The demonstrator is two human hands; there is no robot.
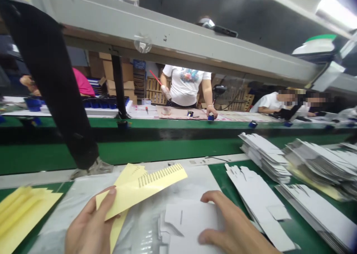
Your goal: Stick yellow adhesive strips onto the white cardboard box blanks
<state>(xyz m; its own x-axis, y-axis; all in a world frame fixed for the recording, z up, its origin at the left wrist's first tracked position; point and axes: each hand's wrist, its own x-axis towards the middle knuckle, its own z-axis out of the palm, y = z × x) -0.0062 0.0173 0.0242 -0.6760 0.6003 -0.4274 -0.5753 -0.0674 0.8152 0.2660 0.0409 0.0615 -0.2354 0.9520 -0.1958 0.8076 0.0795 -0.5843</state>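
My left hand (90,220) is closed around yellow printed label sheets (150,187), with the thumb pressed on top. Rows of dark print run along the upper edge of the front sheet, and another sheet sticks out below it. A stack of flat white cardboard boxes (181,226) lies in front of me, with slots and flaps cut in it. Over its right side is my right hand (231,224), thumb and fingers spread apart; whether the fingertips touch the cardboard I cannot tell.
More yellow sheets (25,213) lie at the left. Several stacks of flat white cartons (259,205) cover the right side. A black post (55,79) rises at the left. Beyond the green conveyor (167,150), a person in a white shirt (186,84) handles a small blue item (211,117).
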